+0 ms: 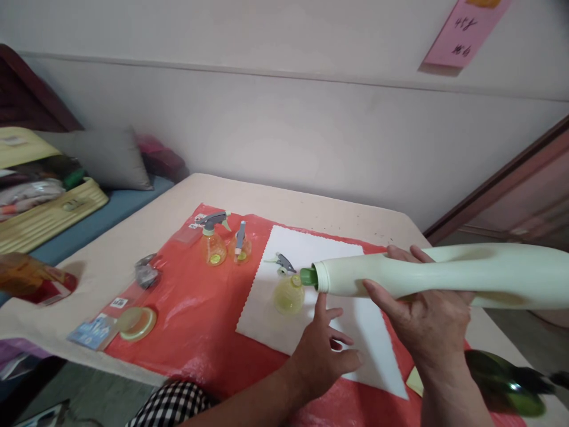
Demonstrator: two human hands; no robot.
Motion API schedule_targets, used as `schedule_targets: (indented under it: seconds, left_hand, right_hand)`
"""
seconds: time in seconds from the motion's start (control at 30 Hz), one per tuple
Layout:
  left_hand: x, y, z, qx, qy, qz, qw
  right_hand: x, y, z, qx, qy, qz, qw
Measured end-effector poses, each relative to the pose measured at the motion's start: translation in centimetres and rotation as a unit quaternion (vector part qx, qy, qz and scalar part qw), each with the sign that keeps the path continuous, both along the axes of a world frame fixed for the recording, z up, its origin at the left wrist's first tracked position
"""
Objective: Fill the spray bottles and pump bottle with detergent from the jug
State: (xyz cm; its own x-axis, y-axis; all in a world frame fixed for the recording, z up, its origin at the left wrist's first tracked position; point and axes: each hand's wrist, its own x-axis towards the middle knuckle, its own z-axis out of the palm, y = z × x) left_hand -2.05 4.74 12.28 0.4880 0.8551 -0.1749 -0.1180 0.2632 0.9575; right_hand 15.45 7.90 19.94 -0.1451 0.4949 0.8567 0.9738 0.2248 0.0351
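Pale-green bottle, grasped by right hand, seemingly pours into small flask beside its mouth, needing steady tilt; left hand spread, empty.

Pale-green jug: 1, near-horizontal, spout at bottle neck
Yellow bottle: 1, translucent
Grey sprayer: 1, detached, beside bottle

Pale-green bottle, red sheet, white mat
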Motion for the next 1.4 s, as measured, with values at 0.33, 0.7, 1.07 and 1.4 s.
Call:
schedule_targets:
  seconds: [0.33,0.7,1.07,1.4]
  left_hand:
    - [-0.15,0.01,-0.19,0.006,0.000,0.000,1.000]
    - [-0.02,-0.09,-0.04,-0.001,-0.002,-0.001,1.000]
    - [-0.17,0.05,0.69,-0.017,-0.001,-0.007,1.000]
    - [-0.17,-0.02,0.42,-0.015,-0.007,-0.004,1.000]
  right_hand:
    - [-0.04,0.05,-0.04,0.002,0.003,0.002,1.000]
    - [-0.27,-0.04,0.23,0.000,-0.011,-0.002,1.000]
    - [-0.32,0.02,0.08,0.004,-0.010,-0.003,1.000]
    - [-0.36,0.07,0.01,0.002,-0.004,0.003,1.000]
